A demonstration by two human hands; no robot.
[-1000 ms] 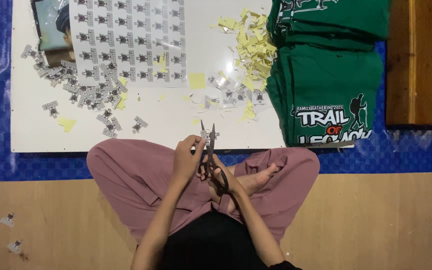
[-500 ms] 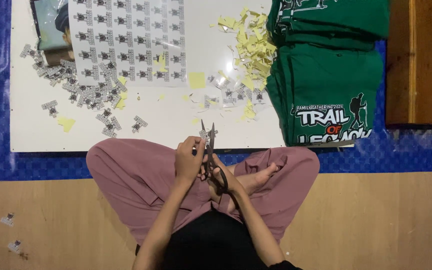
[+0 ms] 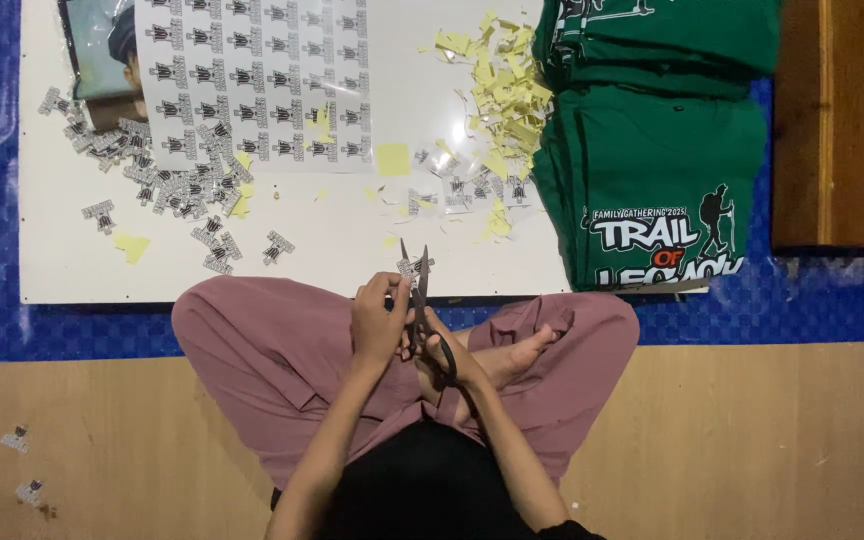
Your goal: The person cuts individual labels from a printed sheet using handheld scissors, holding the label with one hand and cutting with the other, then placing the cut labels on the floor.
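Note:
I sit cross-legged in pink trousers. My right hand (image 3: 449,352) grips the handles of black scissors (image 3: 420,298), whose blades point away from me and stand slightly apart. My left hand (image 3: 379,322) pinches a small printed paper piece (image 3: 412,267) held between the blades. Both hands hover above my lap, just before the near edge of a white board (image 3: 352,250).
On the board lie a printed sticker sheet (image 3: 257,85), a heap of small cut-out pieces (image 3: 167,180) at left and yellow paper scraps (image 3: 502,90) at centre right. Folded green shirts (image 3: 657,150) are stacked at right, beside a wooden block (image 3: 832,120). Blue mat (image 3: 802,295) underneath.
The hands and scissors stay in nearly the same place. The left hand has shifted the small piece slightly at the blades.

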